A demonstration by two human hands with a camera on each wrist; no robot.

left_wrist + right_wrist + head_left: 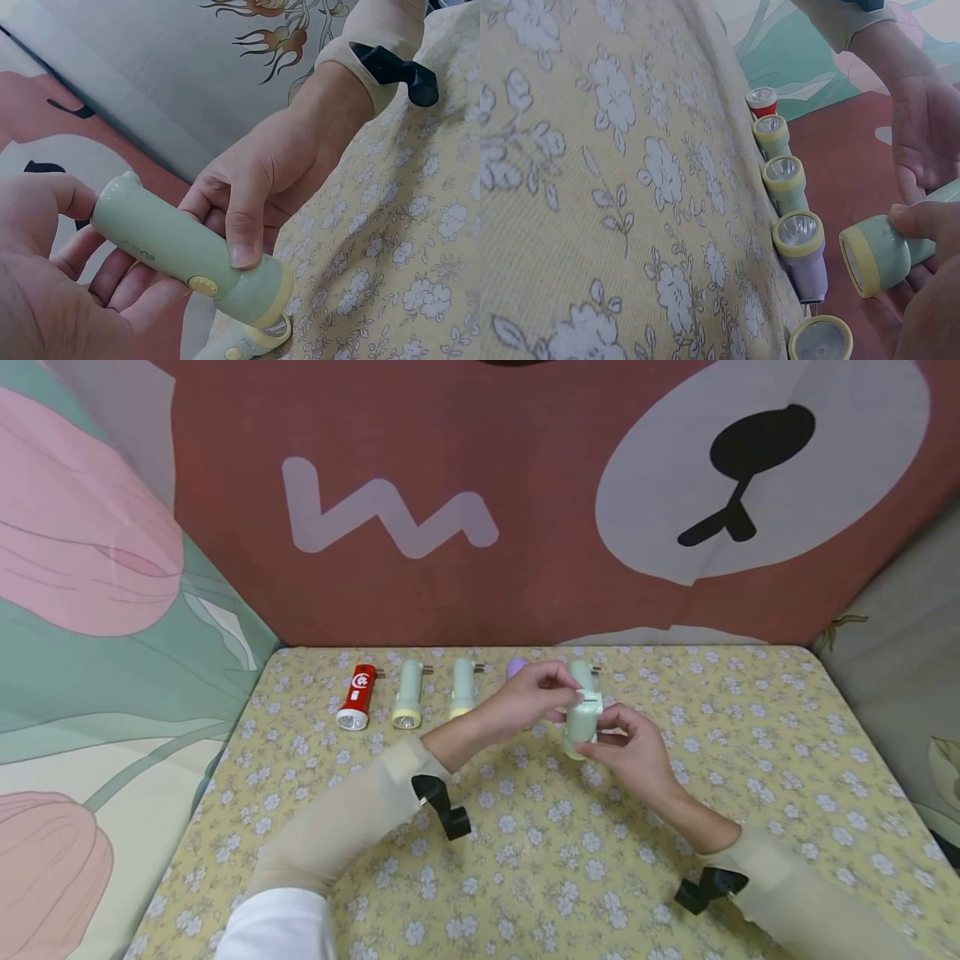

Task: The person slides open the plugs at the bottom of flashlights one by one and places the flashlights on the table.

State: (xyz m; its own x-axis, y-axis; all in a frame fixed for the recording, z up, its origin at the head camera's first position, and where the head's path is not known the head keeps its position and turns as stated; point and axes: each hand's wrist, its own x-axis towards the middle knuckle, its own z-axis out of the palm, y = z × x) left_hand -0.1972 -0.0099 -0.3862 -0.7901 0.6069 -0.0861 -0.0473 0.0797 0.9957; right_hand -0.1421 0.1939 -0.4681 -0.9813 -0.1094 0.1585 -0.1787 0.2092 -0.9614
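Note:
A light green flashlight (582,723) with a yellow rim is held above the table between both hands. My left hand (531,695) grips its tail end; in the left wrist view the index finger bends over that end and the thumb lies along the side near a yellow switch (203,286). Near the lamp end, my right hand (637,756) pinches the body, its thumb pressed on the green collar. The lamp head (877,255) points away from the left hand in the right wrist view. Just behind it lies another green flashlight (580,670) with plug prongs.
Along the table's back edge lie a red flashlight (357,695), two green flashlights, (409,689) one beside the other, and a purple flashlight (808,274), partly covered by the left hand in the head view. A flowered cloth (525,860) covers the table; printed fabric walls surround it.

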